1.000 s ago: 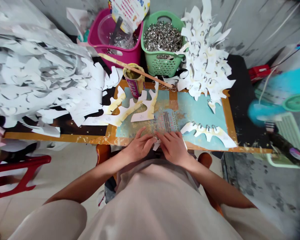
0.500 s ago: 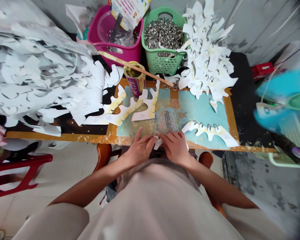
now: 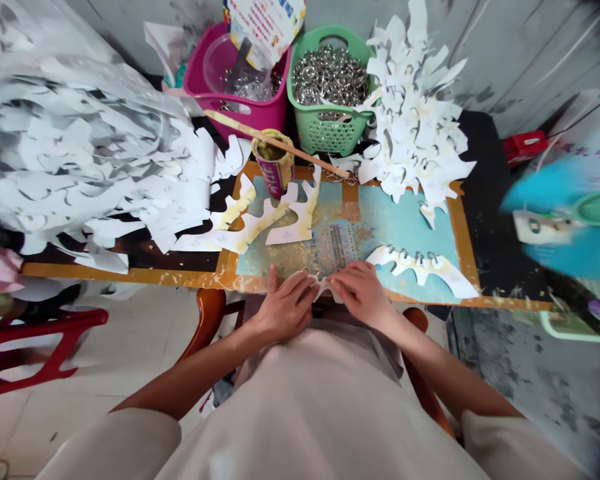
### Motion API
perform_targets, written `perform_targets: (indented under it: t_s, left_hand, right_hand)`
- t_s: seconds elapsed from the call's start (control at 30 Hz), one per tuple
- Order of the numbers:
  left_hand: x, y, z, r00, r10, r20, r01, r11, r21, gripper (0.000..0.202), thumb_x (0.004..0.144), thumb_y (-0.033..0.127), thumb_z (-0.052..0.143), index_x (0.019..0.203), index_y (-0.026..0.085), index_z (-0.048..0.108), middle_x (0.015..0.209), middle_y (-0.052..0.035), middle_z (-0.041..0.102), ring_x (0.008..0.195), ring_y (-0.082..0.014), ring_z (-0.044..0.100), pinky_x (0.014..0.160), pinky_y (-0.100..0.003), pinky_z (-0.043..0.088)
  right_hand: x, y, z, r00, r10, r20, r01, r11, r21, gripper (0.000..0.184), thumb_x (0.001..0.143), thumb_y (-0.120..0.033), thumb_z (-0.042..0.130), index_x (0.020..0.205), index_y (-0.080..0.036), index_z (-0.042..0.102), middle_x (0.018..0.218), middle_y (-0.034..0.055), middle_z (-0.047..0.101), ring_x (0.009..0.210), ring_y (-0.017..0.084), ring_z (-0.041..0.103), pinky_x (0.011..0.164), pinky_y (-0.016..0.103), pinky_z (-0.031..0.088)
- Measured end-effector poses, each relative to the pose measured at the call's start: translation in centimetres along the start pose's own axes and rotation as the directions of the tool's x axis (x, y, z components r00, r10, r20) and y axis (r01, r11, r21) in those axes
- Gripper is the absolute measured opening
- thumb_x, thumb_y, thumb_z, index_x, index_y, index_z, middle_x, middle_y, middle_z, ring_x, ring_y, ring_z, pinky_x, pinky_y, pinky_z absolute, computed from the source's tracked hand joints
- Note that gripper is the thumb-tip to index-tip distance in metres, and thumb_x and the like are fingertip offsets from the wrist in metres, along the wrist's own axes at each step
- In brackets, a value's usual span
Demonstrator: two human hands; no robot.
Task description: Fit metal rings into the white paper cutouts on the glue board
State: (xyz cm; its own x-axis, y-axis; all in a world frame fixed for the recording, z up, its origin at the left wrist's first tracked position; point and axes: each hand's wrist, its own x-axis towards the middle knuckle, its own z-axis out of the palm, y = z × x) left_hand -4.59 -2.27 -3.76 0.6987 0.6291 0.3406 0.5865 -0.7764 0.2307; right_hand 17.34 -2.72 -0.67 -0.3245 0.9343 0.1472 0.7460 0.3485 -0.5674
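Green lattice is seen on the plastic basket (image 3: 329,130), solid magenta on the next basket (image 3: 245,112) (white paper cutouts (image 3: 427,269) are blotched yellow).

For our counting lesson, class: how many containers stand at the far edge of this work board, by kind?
Baskets: 2 (pink basket, green basket)
Cans: 1 (can)
Total: 3

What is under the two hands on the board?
The left hand and right hand rest over a white paper cutout with small metal rings on the board. What lies under the palms is covered and cannot be seen.
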Motion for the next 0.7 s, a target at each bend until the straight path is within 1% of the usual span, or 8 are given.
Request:
perform_targets:
  t_s: [0.07,0.13,0.23,0.33,0.43,0.53,0.63,0.7]
  left_hand:
    - [-0.2,0.2,0.3,0.999,-0.005,-0.042,0.006,1.0,0.009,0.037,0.087,0.019,0.052,0.122,0.017,0.066,0.121,-0.0121,0.069,0.119,-0.0299,0.058,0.116,-0.067,-0.012]
    - [-0.5,0.3,0.7,0.996,-0.016,-0.083,0.018,1.0,0.022,0.039,0.087,0.02,0.053,0.124,0.019,0.065,0.121,-0.0122,0.069,0.12,-0.0304,0.058,0.116,-0.066,-0.012]
    - [-0.9,0.4,1.2,0.99,-0.036,-0.138,0.044,0.998,0.052,0.042,0.085,0.021,0.055,0.126,0.023,0.065,0.118,-0.0117,0.068,0.119,-0.0306,0.058,0.117,-0.065,-0.009]
    - [-1.2,0.3,1.7,0.981,-0.045,-0.191,0.065,0.993,0.098,0.042,0.083,0.023,0.058,0.124,0.027,0.067,0.117,-0.0112,0.067,0.118,-0.0299,0.058,0.118,-0.063,-0.007]
    - [-1.6,0.1,2.1,0.972,-0.037,-0.231,0.07,0.988,0.138,0.04,0.082,0.026,0.061,0.121,0.029,0.07,0.119,-0.011,0.064,0.117,-0.0293,0.057,0.119,-0.061,-0.007]
    - [-2.1,-0.5,2.2,0.961,-0.056,-0.271,0.093,0.988,0.123,0.045,0.08,0.028,0.065,0.124,0.035,0.067,0.128,-0.0085,0.058,0.123,-0.0307,0.051,0.118,-0.061,-0.009]
    - [-2.2,-0.8,1.2,0.888,-0.177,-0.424,0.155,0.984,-0.085,0.059,0.077,0.027,0.066,0.134,0.041,0.057,0.151,-0.0056,0.034,0.138,-0.0366,0.035,0.118,-0.065,0.001]
    - [-1.4,-0.4,0.0,0.777,-0.354,-0.52,0.18,0.917,-0.356,0.073,0.078,0.03,0.066,0.146,0.037,0.041,0.156,-0.0081,0.025,0.142,-0.0378,0.029,0.117,-0.064,0.017]
  right_hand:
    - [1.0,0.3,-0.2,0.987,0.092,-0.134,-0.079,0.992,0.098,0.024,0.1,-0.026,0.044,0.115,-0.023,0.062,0.098,0.0062,0.07,0.095,0.022,0.06,0.086,0.036,0.044]
    - [1.9,0.6,0.0,0.973,0.108,-0.204,-0.098,0.993,0.061,0.03,0.096,-0.026,0.05,0.123,-0.02,0.059,0.109,0.011,0.066,0.102,0.025,0.058,0.088,0.038,0.045]
    - [3.2,0.6,0.4,0.999,-0.001,-0.045,-0.002,0.998,-0.069,0.028,0.088,-0.026,0.062,0.114,-0.019,0.065,0.118,0.0134,0.061,0.111,0.03,0.051,0.093,0.044,0.043]
    - [4.2,0.5,0.5,0.987,-0.071,0.144,0.081,0.994,-0.066,0.015,0.085,-0.025,0.067,0.098,-0.018,0.067,0.108,0.0109,0.065,0.108,0.03,0.05,0.093,0.043,0.041]
    - [4.8,0.4,0.2,0.973,-0.092,0.214,0.085,0.996,0.041,0.006,0.085,-0.02,0.067,0.084,-0.018,0.062,0.09,0.0063,0.066,0.095,0.024,0.055,0.084,0.036,0.042]
    - [4.7,0.4,0.0,0.976,-0.026,0.217,-0.03,0.967,0.255,0.012,0.084,-0.018,0.067,0.075,-0.019,0.059,0.074,-0.0001,0.063,0.074,0.016,0.057,0.07,0.029,0.042]
    - [4.1,0.3,-0.4,0.984,0.143,0.109,-0.18,0.825,0.535,0.012,0.083,-0.026,0.071,0.079,-0.02,0.06,0.071,-0.0025,0.064,0.064,0.013,0.058,0.063,0.026,0.045]
    - [3.6,-0.2,-0.9,0.966,0.259,0.026,-0.207,0.707,0.676,0.019,0.08,-0.03,0.074,0.093,-0.022,0.063,0.076,-0.0017,0.068,0.068,0.014,0.063,0.066,0.026,0.049]
